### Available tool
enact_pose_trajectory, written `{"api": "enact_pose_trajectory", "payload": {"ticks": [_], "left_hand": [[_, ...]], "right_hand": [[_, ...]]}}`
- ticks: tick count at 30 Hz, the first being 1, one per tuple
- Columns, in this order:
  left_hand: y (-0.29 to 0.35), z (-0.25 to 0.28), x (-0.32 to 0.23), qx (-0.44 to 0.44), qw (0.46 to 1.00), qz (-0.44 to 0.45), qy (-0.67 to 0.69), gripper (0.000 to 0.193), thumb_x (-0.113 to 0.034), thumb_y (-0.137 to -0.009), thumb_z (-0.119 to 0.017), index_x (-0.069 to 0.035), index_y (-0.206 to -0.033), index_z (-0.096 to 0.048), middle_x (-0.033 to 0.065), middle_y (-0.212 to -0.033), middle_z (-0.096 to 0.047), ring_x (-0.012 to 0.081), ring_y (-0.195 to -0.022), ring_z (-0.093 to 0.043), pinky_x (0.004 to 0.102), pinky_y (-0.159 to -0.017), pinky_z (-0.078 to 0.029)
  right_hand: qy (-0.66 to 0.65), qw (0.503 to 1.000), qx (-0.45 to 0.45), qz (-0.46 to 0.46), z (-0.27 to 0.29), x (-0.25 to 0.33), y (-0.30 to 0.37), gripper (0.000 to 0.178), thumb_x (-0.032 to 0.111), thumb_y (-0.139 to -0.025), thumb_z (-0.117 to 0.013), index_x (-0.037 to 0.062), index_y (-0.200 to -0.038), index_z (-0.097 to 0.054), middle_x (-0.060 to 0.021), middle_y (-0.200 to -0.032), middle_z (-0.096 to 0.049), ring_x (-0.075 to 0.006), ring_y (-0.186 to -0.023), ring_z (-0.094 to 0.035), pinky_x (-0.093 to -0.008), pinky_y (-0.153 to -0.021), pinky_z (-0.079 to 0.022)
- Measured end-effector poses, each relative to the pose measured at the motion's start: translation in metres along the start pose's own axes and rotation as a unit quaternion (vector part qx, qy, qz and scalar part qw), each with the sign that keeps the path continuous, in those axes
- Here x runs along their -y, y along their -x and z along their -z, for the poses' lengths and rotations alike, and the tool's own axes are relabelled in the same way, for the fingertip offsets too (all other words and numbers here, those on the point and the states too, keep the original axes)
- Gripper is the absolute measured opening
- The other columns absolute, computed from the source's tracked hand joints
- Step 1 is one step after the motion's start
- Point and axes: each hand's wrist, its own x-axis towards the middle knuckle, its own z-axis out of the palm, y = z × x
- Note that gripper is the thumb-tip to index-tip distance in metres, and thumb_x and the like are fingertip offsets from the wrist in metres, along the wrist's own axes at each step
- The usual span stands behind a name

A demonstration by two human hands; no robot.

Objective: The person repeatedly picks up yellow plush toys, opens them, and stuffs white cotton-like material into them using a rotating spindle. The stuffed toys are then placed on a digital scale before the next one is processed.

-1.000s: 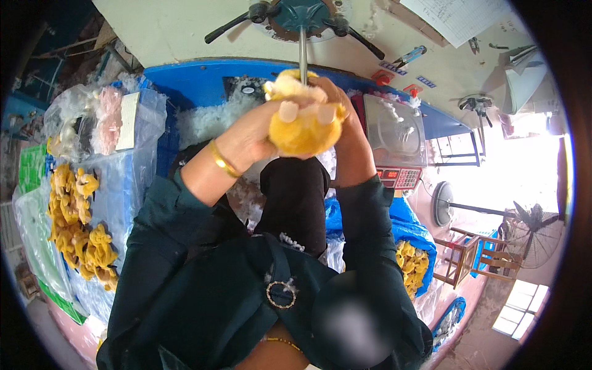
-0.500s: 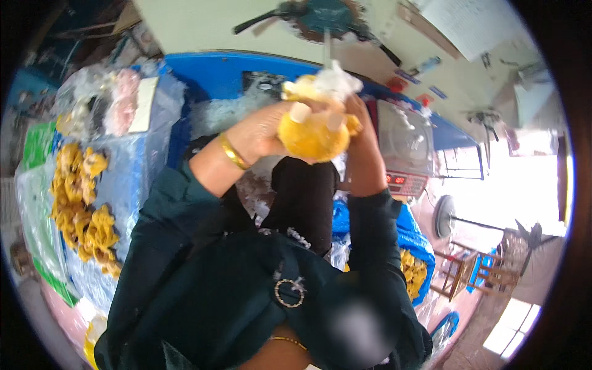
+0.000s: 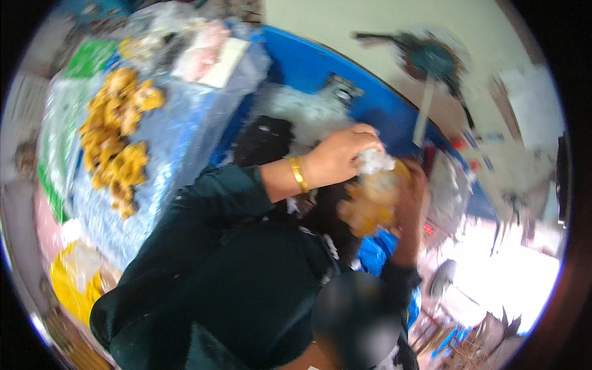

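My left hand (image 3: 345,154), with a gold bangle at the wrist, has its fingers closed on a tuft of white stuffing (image 3: 375,161) at the top of a yellow plush toy (image 3: 365,208). The toy hangs over my lap, smeared by motion. My right hand (image 3: 413,200) is wrapped round the toy's right side, its fingers partly hidden and blurred. Beyond both hands, a thin pale tube (image 3: 424,111) sticks out of a dark round fitting (image 3: 431,58) and stands apart from the toy.
Several yellow plush pieces (image 3: 117,132) lie on a plastic-covered blue surface (image 3: 176,132) at my left. Loose white stuffing (image 3: 302,111) fills the blue-walled trough (image 3: 308,52) ahead. A clear bag (image 3: 447,191) stands at the right, near a scale with a red display (image 3: 430,229).
The toy has come away from the tube, toward me and tipped over. My left hand has shifted from the toy's side to the stuffing at its top. The view has turned left.
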Motion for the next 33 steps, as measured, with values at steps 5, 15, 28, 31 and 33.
{"api": "enact_pose_trajectory", "payload": {"ticks": [5,15,28,31,33], "left_hand": [[0.049,0.107,0.056,0.068,0.941,0.188,-0.272,0.054,-0.006,-0.069,-0.065,-0.005,-0.122,-0.052,0.0192,-0.115,-0.055,0.0351,-0.11,-0.052,0.0391,-0.093,-0.044],[0.23,0.33,0.147,-0.087,0.587,0.536,-0.601,0.037,-0.034,-0.078,-0.066,-0.004,-0.099,-0.065,0.014,-0.109,-0.062,0.032,-0.107,-0.056,0.0425,-0.09,-0.046],[0.051,0.101,0.0,0.171,0.963,0.208,0.032,0.014,-0.007,-0.077,-0.073,0.0,-0.085,-0.064,0.0056,-0.086,-0.057,0.0177,-0.082,-0.053,0.0297,-0.074,-0.043],[0.027,0.077,-0.014,0.166,0.966,0.197,0.029,0.017,-0.004,-0.071,-0.075,0.0,-0.081,-0.063,0.0081,-0.083,-0.06,0.0178,-0.076,-0.057,0.0292,-0.069,-0.045],[0.016,0.067,-0.017,0.201,0.953,0.219,0.06,0.018,-0.003,-0.07,-0.076,0.0,-0.081,-0.063,0.0064,-0.084,-0.061,0.0151,-0.077,-0.058,0.0278,-0.07,-0.046]], "right_hand": [[0.397,0.913,0.017,-0.092,0.156,-0.106,0.07,0.033,0.021,-0.089,-0.049,0.0009,-0.115,-0.054,-0.0173,-0.105,-0.062,-0.0338,-0.095,-0.061,-0.0398,-0.081,-0.05],[0.321,0.912,0.122,-0.223,0.278,-0.234,0.182,0.031,0.028,-0.091,-0.057,-0.0018,-0.097,-0.063,-0.0145,-0.076,-0.064,-0.0239,-0.054,-0.061,-0.0346,-0.047,-0.047],[-0.102,0.933,0.302,0.164,-0.068,0.07,-0.031,0.03,0.015,-0.085,-0.067,0.0057,-0.114,-0.063,-0.0102,-0.114,-0.061,-0.0163,-0.09,-0.06,-0.0288,-0.069,-0.05],[0.001,0.886,0.459,0.072,-0.054,0.069,-0.043,0.02,0.015,-0.084,-0.07,-0.0011,-0.095,-0.065,-0.0069,-0.091,-0.062,-0.007,-0.06,-0.05,-0.0261,-0.055,-0.039],[-0.011,0.905,0.411,0.105,-0.039,0.055,-0.037,0.023,0.019,-0.077,-0.075,-0.001,-0.082,-0.064,-0.0077,-0.085,-0.059,-0.0145,-0.066,-0.052,-0.029,-0.057,-0.039]]}}
